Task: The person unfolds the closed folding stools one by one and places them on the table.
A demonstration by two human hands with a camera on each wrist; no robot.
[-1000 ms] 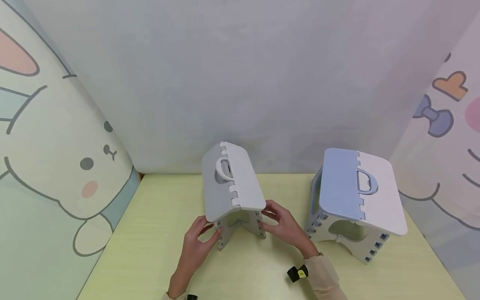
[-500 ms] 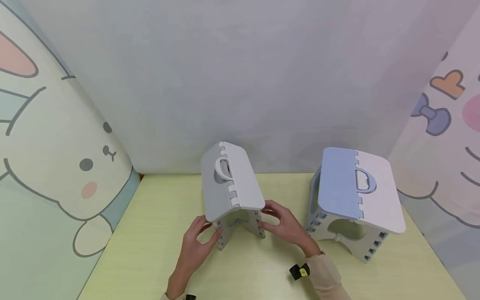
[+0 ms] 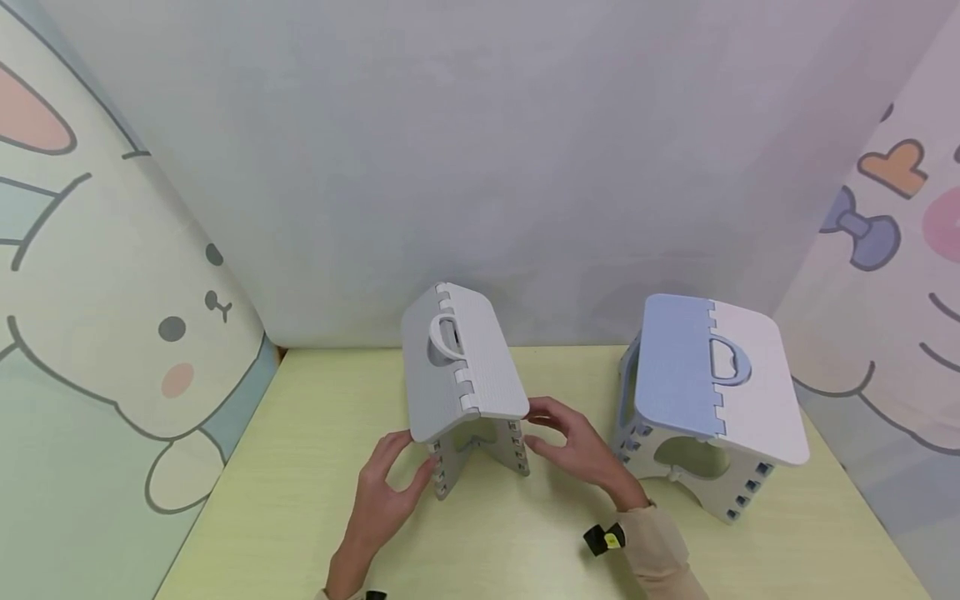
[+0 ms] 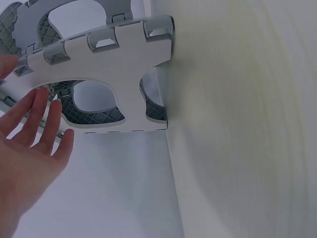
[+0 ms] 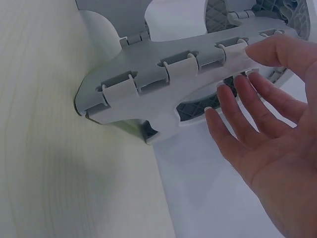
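Note:
A grey and white folding step stool (image 3: 487,350) stands half-folded on the table, its top peaked like a roof and its handle loop raised at the ridge. My left hand (image 3: 381,500) is at its near left corner, fingertips under the edge of the top and thumb apart from the fingers. In the left wrist view, the extended fingers (image 4: 52,121) lie by the opening in the leg panel (image 4: 133,64). At the near right corner is my right hand (image 3: 573,446), similarly spread. In the right wrist view its thumb (image 5: 270,49) overlaps the hinged leg edge (image 5: 183,69).
A blue and white folding step stool (image 3: 678,367) stands unfolded at the right, close beyond my right forearm. The pale yellow-green table (image 3: 315,467) meets a grey-white backdrop (image 3: 480,167) behind. Cartoon-printed panels (image 3: 97,317) flank both sides.
Both thumbs have moved away from the stool's legs and the hands have spread a little. The grey and white step stool keeps its half-folded shape and place.

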